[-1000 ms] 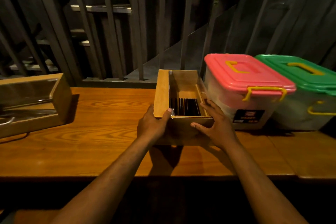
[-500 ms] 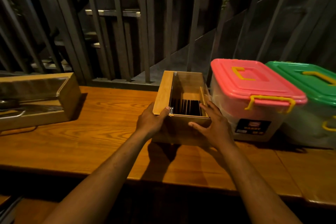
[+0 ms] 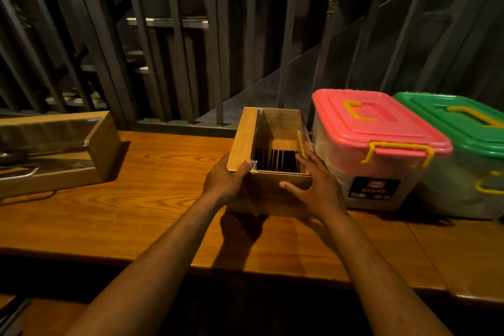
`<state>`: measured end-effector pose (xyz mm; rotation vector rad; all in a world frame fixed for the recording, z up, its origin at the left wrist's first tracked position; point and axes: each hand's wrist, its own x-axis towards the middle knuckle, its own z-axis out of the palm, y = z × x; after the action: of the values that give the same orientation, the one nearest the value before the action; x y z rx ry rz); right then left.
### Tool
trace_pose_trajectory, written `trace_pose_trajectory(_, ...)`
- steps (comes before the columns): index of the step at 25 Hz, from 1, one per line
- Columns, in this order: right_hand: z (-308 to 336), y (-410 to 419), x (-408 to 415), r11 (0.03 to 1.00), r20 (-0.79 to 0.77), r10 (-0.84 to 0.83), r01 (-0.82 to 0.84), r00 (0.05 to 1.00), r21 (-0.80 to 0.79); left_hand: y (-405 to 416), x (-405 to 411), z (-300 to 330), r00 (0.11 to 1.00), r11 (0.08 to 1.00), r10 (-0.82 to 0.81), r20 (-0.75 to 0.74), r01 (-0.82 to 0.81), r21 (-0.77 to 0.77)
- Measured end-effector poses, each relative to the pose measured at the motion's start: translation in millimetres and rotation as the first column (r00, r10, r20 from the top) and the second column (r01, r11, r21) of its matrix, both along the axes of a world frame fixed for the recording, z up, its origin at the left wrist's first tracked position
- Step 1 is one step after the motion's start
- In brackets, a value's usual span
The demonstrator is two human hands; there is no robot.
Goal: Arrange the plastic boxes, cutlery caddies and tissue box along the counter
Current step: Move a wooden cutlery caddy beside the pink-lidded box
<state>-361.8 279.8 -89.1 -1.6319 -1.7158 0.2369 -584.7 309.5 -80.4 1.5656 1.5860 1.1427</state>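
A wooden cutlery caddy with a clear lid and dark items inside stands on the wooden counter, close beside a pink-lidded plastic box. My left hand grips the caddy's near left corner. My right hand holds its near right corner and front, fingers spread. A green-lidded plastic box sits right of the pink one, touching it. A second long wooden caddy with a clear front lies at the far left, metal cutlery showing inside.
A dark metal railing runs right behind the counter's back edge. Bare counter lies between the two caddies and in front of the boxes. The counter's front edge drops off near my forearms.
The caddy and both hands stay almost still beside the pink box. My view has shifted slightly, so the boxes sit a little further right and lower in the frame.
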Motion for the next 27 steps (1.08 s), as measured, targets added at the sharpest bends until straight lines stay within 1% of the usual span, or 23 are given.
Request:
trace_pose_trajectory(5,2,3,0,1.0,0.014,0.013,-0.013,1.0,0.01,7,-2,0,1.0,1.0,-0.006,-0.005,0.006,-0.01)
trace_pose_trajectory(9,5,10,0,1.0,0.026,0.011,-0.01,1.0,-0.009,16,-1,3,0.999,0.998,-0.027,0.03,0.029,-0.052)
trace_pose_trajectory(13,5,16,1,1.0,0.032,0.016,-0.016,0.999,-0.014,24,0,2,0.999,0.998,-0.021,0.035,0.023,-0.052)
trace_pose_trajectory(17,8,21,2,0.997,0.059,0.034,-0.029,0.998,-0.077,31,1,0,0.998,0.999,-0.029,0.058,0.031,-0.042)
trace_pose_trajectory(20,13,22,4,0.993,0.097,0.044,-0.033,0.994,-0.117,31,3,1,0.999,0.999,0.001,0.04,0.001,-0.045)
trace_pose_trajectory(22,16,20,7,0.987,0.155,0.052,-0.026,0.987,-0.162,24,10,4,0.996,0.995,0.084,-0.036,-0.086,-0.048)
trace_pose_trajectory(24,19,17,7,0.981,0.223,0.056,-0.011,0.973,-0.196,11,16,3,0.967,0.984,0.177,-0.186,-0.177,0.015)
trace_pose_trajectory(25,20,17,6,0.979,0.254,0.05,0.002,0.966,-0.202,3,17,0,0.946,0.979,0.201,-0.253,-0.193,0.058)
trace_pose_trajectory(27,22,14,3,0.98,0.315,0.02,0.044,0.949,-0.194,-17,11,-3,0.907,0.978,0.204,-0.368,-0.168,0.126)
